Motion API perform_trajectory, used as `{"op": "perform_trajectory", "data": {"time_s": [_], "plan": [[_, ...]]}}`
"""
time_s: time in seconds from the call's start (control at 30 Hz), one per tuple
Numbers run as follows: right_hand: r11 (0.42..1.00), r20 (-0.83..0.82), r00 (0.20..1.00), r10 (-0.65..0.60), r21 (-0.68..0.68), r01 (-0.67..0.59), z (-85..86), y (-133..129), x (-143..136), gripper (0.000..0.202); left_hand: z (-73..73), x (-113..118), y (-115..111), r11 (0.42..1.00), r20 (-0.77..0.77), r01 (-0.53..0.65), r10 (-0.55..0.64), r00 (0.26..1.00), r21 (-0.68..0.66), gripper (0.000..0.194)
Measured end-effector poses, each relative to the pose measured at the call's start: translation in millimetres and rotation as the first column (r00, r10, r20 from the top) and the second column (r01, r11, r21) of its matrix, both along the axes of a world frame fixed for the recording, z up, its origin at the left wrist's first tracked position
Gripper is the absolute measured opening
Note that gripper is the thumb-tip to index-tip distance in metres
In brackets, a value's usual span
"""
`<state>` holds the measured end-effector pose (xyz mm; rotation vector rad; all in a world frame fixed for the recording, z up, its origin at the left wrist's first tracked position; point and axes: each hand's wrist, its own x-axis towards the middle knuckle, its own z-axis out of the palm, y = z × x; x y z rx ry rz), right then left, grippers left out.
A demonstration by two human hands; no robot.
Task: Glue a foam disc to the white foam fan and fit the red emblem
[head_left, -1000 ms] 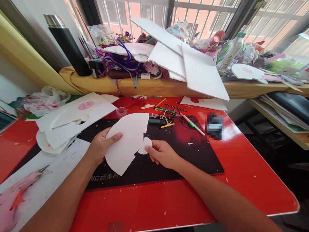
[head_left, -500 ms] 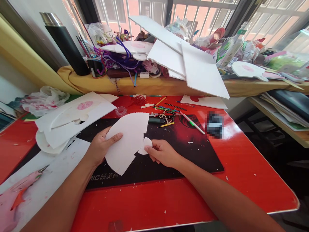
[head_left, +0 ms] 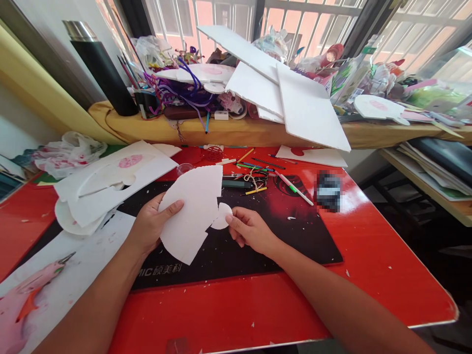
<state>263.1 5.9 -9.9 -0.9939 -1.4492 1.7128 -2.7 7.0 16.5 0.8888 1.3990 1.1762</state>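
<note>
My left hand [head_left: 157, 216] grips the rounded left edge of a white foam board cutout [head_left: 193, 211], thumb on top and fingers underneath. The cutout is fan-shaped, with stepped notches on its right side and a small round lobe [head_left: 222, 216] jutting out there. My right hand [head_left: 249, 227] pinches that lobe between thumb and fingers. The cutout is held tilted above a black desk mat [head_left: 287, 246]. Whether the lobe is one piece with the fan or a separate disc, I cannot tell.
Pencils and pens [head_left: 258, 167], scissors [head_left: 236, 175] and a pink-green marker [head_left: 294, 188] lie behind the hands. Foam offcuts [head_left: 121, 172] sit at left, near a pink glue gun [head_left: 33, 295]. White boards [head_left: 309, 108] and a black flask [head_left: 105, 73] stand on the sill. Crumbs dot the red table [head_left: 221, 314].
The foam cutout has risen slightly and shifted a little left in my hands. My right hand's pinch has moved to the outer edge of the round lobe, showing more of it.
</note>
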Motion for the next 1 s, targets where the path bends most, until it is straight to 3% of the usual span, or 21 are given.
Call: {"op": "perform_trajectory", "data": {"time_s": [0.23,1.0], "plan": [[0.998,0.033,0.998,-0.056,0.018,0.056,-1.7,-0.8,-2.1,0.048,-1.5,3.0,0.0,1.0,-0.03,0.008,-0.008,1.0,-0.005,0.068],[0.997,0.075,0.995,-0.063,0.05,0.059,-2.9,-1.5,-2.8,0.041,-7.6,7.9,-1.4,0.999,-0.015,0.029,-0.029,0.999,-0.029,0.073]]}}
